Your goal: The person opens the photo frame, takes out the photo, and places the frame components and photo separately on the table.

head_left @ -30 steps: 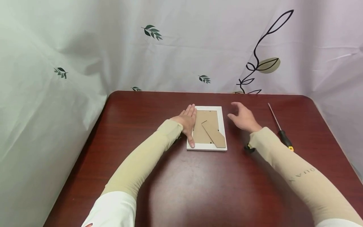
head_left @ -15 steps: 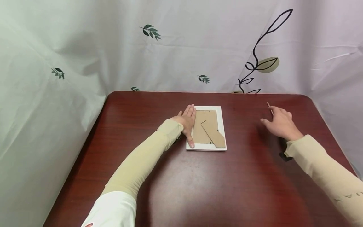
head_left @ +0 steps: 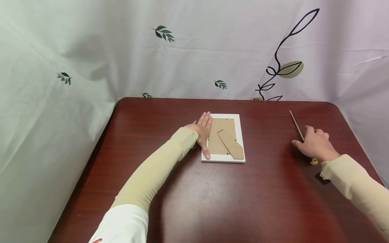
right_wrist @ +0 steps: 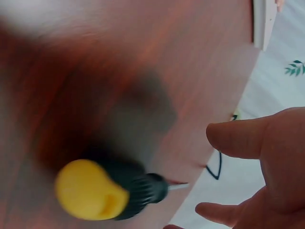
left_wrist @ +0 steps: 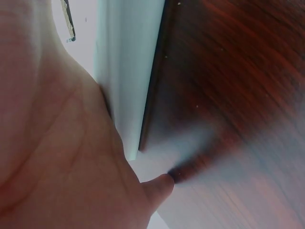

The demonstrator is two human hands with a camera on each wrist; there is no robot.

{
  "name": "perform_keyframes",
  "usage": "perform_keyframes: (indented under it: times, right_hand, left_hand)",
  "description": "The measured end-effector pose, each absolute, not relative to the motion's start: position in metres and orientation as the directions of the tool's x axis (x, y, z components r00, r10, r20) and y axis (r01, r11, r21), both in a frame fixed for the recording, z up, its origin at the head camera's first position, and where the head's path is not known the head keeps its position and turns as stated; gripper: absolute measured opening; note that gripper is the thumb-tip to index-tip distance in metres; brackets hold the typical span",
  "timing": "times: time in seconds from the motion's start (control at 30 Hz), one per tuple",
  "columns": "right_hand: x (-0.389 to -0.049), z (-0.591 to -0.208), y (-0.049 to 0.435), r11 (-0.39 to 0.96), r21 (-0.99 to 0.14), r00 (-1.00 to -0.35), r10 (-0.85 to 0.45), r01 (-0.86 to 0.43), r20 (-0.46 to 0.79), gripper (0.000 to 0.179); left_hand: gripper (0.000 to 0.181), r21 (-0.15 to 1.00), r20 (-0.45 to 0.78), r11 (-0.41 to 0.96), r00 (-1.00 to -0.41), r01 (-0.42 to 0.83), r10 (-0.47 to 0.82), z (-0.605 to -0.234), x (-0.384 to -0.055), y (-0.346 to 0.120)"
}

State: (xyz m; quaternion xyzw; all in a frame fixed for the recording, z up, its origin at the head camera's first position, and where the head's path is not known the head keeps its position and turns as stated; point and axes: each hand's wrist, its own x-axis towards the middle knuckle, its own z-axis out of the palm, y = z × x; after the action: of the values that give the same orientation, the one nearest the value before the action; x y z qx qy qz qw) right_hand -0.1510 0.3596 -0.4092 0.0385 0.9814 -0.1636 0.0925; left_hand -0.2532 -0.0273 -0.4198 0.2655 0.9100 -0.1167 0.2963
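A white picture frame (head_left: 223,158) lies back side up, its brown backing board and angled stand leg (head_left: 232,145) showing. My left hand (head_left: 203,132) rests flat along the frame's left side, fingers straight and thumb stretched toward the near corner. Over the handle of a screwdriver (head_left: 296,124) hovers my right hand (head_left: 317,144), thumb and fingers spread. In the right wrist view the screwdriver's black and yellow handle (right_wrist: 90,191) lies on the table, apart from the fingers. From the head, the hand hides most of that handle.
The dark red wooden table (head_left: 237,195) has rounded far corners. Behind it hangs a pale curtain (head_left: 188,60) with leaf prints, which also runs along the left and right sides.
My right hand has moved from beside the frame to the right and then nearer, over the screwdriver's handle. The left hand and the picture frame have stayed in place.
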Motion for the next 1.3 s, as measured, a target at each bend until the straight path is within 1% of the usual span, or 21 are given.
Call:
perform_keyframes:
  times: [0.13, 0.33, 0.4, 0.6, 0.8, 0.9, 1.07, 1.3]
  right_hand:
    - [-0.146, -0.414, 0.364, 0.947, -0.298, -0.977, 0.057, 0.118, -0.205, 0.075]
    - [-0.144, -0.422, 0.369, 0.953, -0.273, -0.969, 0.063, 0.130, -0.240, 0.053]
    - [-0.144, -0.425, 0.370, 0.954, -0.265, -0.964, 0.069, 0.138, -0.256, 0.050]
    - [-0.141, -0.427, 0.375, 0.951, -0.263, -0.954, 0.085, 0.164, -0.288, 0.057]
    - [-0.139, -0.430, 0.382, 0.947, -0.294, -0.952, 0.035, 0.129, -0.304, 0.047]
    - [-0.140, -0.431, 0.382, 0.946, -0.302, -0.952, 0.024, 0.121, -0.305, 0.046]
    - [-0.140, -0.434, 0.380, 0.940, -0.318, -0.960, 0.036, 0.127, -0.279, 0.039]
    - [-0.140, -0.434, 0.373, 0.918, -0.354, -0.975, 0.119, 0.181, -0.189, 0.047]
  left_hand:
    - [0.172, -0.065, -0.609, 0.831, -0.681, 0.553, 0.406, -0.418, -0.253, -0.027]
    - [0.175, -0.097, -0.637, 0.828, -0.674, 0.553, 0.375, -0.425, -0.258, -0.025]
    - [0.176, -0.103, -0.641, 0.828, -0.674, 0.551, 0.368, -0.427, -0.259, -0.024]
    - [0.176, -0.092, -0.634, 0.829, -0.675, 0.551, 0.377, -0.431, -0.261, -0.024]
    - [0.175, -0.097, -0.636, 0.827, -0.674, 0.553, 0.376, -0.431, -0.261, -0.024]
    - [0.175, -0.098, -0.636, 0.829, -0.675, 0.551, 0.374, -0.431, -0.261, -0.024]
    - [0.175, -0.095, -0.635, 0.831, -0.676, 0.548, 0.374, -0.431, -0.261, -0.024]
    - [0.175, -0.104, -0.631, 0.829, -0.680, 0.550, 0.372, -0.430, -0.260, -0.024]
